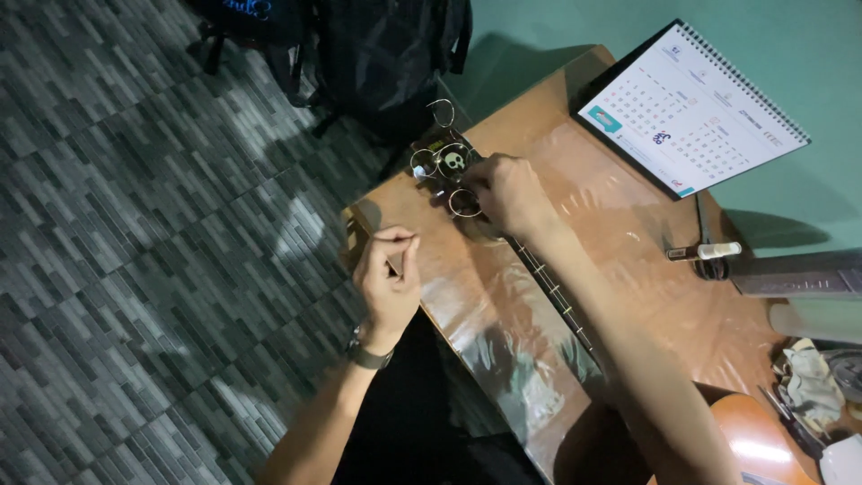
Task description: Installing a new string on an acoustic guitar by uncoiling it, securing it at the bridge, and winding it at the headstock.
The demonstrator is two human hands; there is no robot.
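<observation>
While the right hand (pixel 507 190) lay closed over the headstock (pixel 446 162) of a guitar near the far corner of the brown table (pixel 628 269), its fingers were curled around the tuning end, where loops of loose string (pixel 442 111) coiled out in rings beside a small pale skull-shaped sticker. The guitar's dark neck (pixel 552 292) ran from under that hand along the forearm toward the orange body (pixel 763 440) at the lower right edge. The left hand (pixel 388 274) was held just off the table's near edge, thumb and fingertips pinched together on something too small to make out, with a dark wristwatch (pixel 366 354) on its wrist. A spiral-bound desk calendar (pixel 691 108) stood at the back of the table, well apart from both hands, and a marker pen (pixel 705 252) lay to its right side near a crumpled cloth (pixel 808 382). A black backpack (pixel 386 54) sat on the grey tiled floor (pixel 135 224) beyond the table.
</observation>
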